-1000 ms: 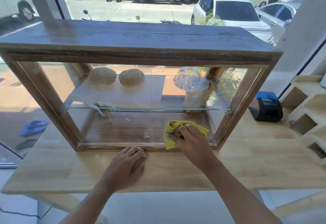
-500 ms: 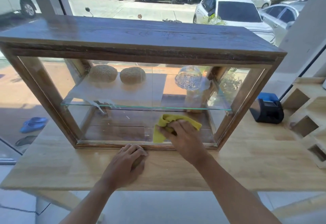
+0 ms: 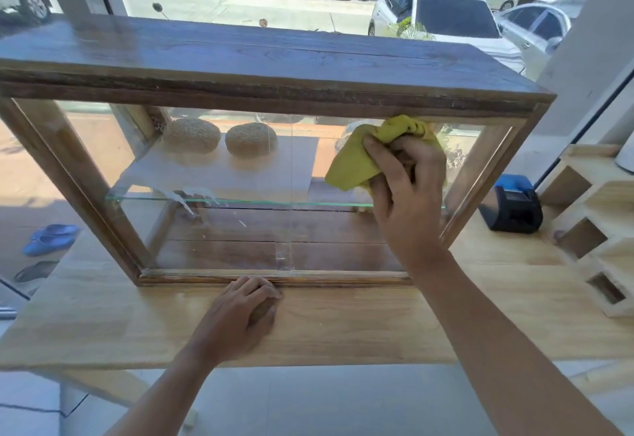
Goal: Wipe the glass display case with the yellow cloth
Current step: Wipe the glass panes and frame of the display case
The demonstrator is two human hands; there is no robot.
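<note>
The glass display case (image 3: 267, 92) has a dark wooden frame and stands on a light wooden counter. My right hand (image 3: 406, 192) presses the bunched yellow cloth (image 3: 356, 157) against the upper right of the front glass, just under the top frame. My left hand (image 3: 240, 319) rests on the counter in front of the case's bottom rail, fingers curled and knuckles down, with nothing visible in it. Inside, two round sesame buns (image 3: 192, 135) lie on the glass shelf at the left. The cloth and hand hide what stands on the shelf at the right.
A black and blue card terminal (image 3: 511, 205) sits on the counter (image 3: 103, 325) right of the case. A stepped wooden rack (image 3: 597, 229) stands at the far right. Behind the case is a window onto parked cars. Blue slippers (image 3: 51, 238) lie outside at the left.
My right hand has swept the yellow cloth from the lower part of the front glass up to its upper right corner. My left hand has stayed on the counter.
</note>
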